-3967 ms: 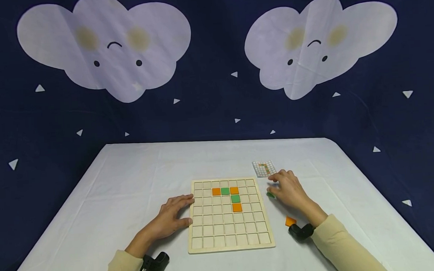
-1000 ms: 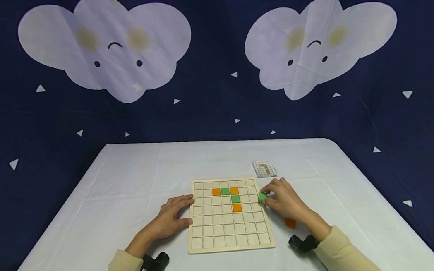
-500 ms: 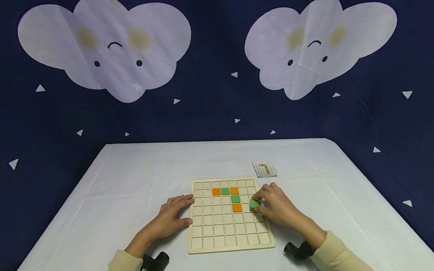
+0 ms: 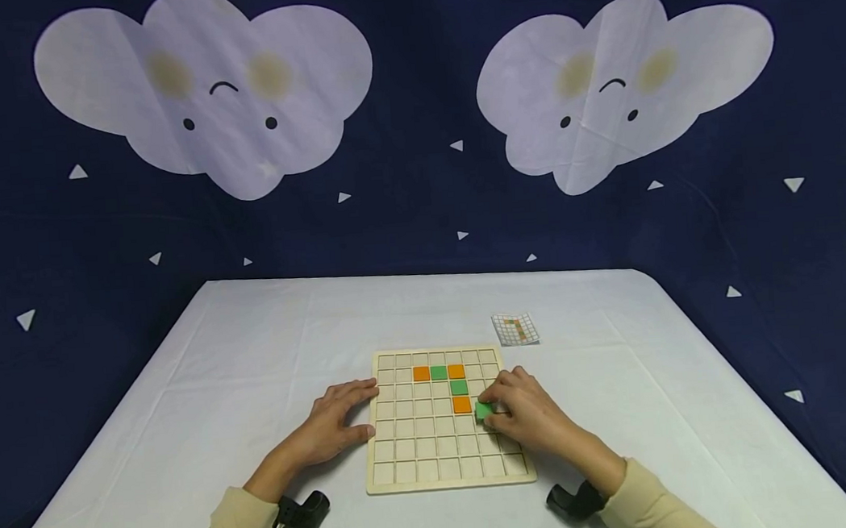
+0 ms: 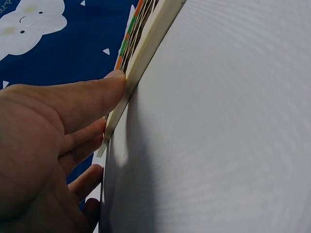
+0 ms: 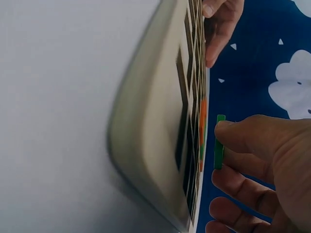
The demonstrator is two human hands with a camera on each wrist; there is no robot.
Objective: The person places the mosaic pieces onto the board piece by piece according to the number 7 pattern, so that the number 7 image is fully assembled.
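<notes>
My right hand (image 4: 530,412) pinches a small green square tile (image 4: 484,410) between thumb and fingers, over the right part of a wooden grid board (image 4: 451,483). In the right wrist view the tile (image 6: 219,143) is seen edge-on, apart from the board's surface. Orange and green tiles sit in the board's cells: an orange one (image 4: 421,374), a green one (image 4: 438,373) and a corner orange one (image 4: 456,372) in a row, then a green one (image 4: 459,387) and an orange one (image 4: 461,404) below the corner. My left hand (image 4: 334,423) rests against the board's left edge, thumb (image 5: 104,94) and fingers extended.
A small printed card (image 4: 516,329) showing a coloured grid pattern lies beyond the board's far right corner. White cloth covers the table (image 4: 253,339). A dark blue curtain (image 4: 420,216) with clouds hangs behind it. Black wrist devices (image 4: 303,512) are worn on both arms.
My right hand has picked up the green tile from beside the board and carried it left and nearer over the grid. The loose orange tile at right is now hidden behind that arm. Left hand unchanged.
</notes>
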